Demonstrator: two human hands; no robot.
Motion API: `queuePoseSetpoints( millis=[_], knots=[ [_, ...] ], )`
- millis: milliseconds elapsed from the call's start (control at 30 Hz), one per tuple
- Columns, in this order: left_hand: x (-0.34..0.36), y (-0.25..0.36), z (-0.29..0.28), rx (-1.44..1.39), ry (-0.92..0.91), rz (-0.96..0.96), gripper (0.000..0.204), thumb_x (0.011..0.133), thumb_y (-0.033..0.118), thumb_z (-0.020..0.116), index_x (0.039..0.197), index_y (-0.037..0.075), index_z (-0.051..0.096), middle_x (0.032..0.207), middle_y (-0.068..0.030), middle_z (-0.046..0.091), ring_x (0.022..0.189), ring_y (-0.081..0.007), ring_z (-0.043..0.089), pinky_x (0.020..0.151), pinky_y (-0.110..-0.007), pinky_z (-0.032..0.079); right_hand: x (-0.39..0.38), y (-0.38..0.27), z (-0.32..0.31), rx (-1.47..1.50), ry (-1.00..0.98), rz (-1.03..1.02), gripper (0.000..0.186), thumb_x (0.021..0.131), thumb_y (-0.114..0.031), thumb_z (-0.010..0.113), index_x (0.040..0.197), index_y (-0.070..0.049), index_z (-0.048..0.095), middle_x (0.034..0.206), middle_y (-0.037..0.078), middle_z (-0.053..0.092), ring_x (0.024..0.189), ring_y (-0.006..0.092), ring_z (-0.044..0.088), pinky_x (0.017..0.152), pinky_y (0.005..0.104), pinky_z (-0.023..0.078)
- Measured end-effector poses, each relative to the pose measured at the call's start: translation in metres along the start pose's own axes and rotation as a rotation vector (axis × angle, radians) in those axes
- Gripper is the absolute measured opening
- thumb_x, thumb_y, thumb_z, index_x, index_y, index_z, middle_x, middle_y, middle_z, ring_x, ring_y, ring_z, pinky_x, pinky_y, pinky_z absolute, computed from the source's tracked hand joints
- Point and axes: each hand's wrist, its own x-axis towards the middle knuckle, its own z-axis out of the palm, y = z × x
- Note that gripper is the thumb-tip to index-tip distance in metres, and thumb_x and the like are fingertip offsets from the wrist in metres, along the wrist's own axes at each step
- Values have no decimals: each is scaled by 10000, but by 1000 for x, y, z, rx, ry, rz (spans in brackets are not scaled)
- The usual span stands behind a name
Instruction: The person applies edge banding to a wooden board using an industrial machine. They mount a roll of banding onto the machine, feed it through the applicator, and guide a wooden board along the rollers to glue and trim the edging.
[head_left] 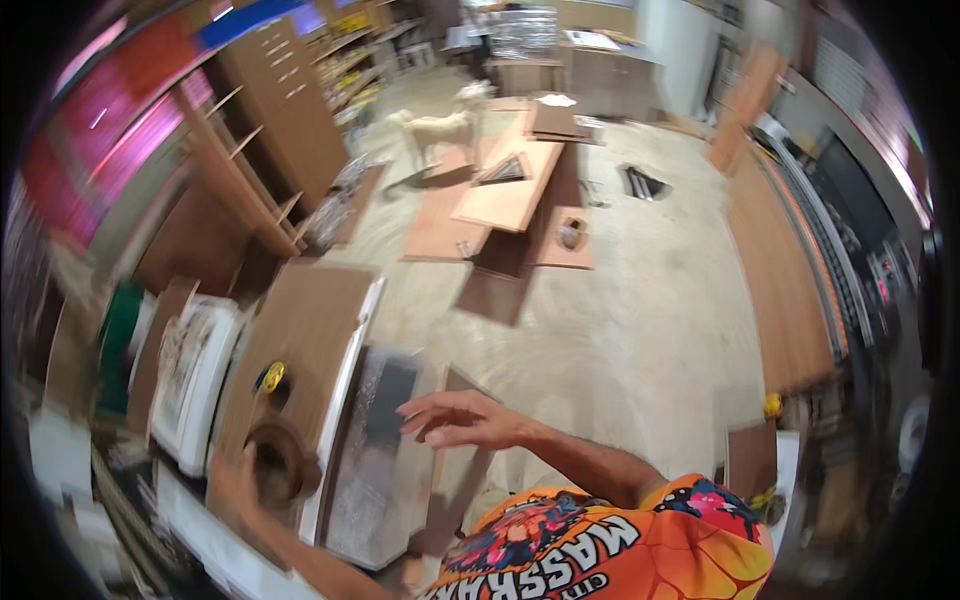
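My left hand [240, 485], smeared by motion, is at the left side of a round brown roll [292, 458] over a wooden board [310, 320] with a white edge; whether it grips the roll I cannot tell. A small yellow-and-black item [271, 376], perhaps a tape measure, lies on that board, above the roll. My right hand [465, 420] hangs in the air to the right with its fingers apart and nothing in them, over a plastic-wrapped panel [365, 480].
Stacked wooden panels [500, 205] form a low work surface ahead on the concrete floor, with a pale dog [440, 135] beside it. Shelving and a cabinet [290, 120] line the left. A long machine [840, 250] and an upright board [740, 120] stand along the right.
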Motion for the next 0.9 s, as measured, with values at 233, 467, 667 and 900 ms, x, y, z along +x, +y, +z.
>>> queuePoseSetpoints(
  millis=[233,467,667,900],
  knots=[
    [-107,336,98,-960,3,332,272,1053,112,612,1288,-21,641,1216,-68,652,1099,-150,593,980,-309,477,-197,-168,45,-226,628,-1353,260,991,-196,691,1243,-136,677,1252,133,707,1203,257,651,987,486,554],
    [-462,593,214,-1087,-1425,947,382,1014,94,688,1374,15,586,1155,-111,722,917,-97,612,839,-266,503,-391,-221,-25,-538,894,-1251,327,1039,-228,617,1317,-56,614,1235,145,700,1156,224,666,973,413,540],
    [-638,665,230,-399,-1927,1121,442,974,174,764,1358,41,592,1015,-51,736,837,-58,586,766,-222,476,-523,-224,-66,-630,1225,-1121,403,1080,-255,553,1381,13,559,1220,156,695,1116,196,678,961,351,527],
    [-766,757,293,-687,-2317,1393,272,958,125,753,1163,-42,689,920,-37,738,843,-110,680,725,-270,548,-643,-168,-155,-442,2179,-536,121,993,-93,697,1046,11,726,872,44,742,807,74,627,691,259,486]
  ],
)
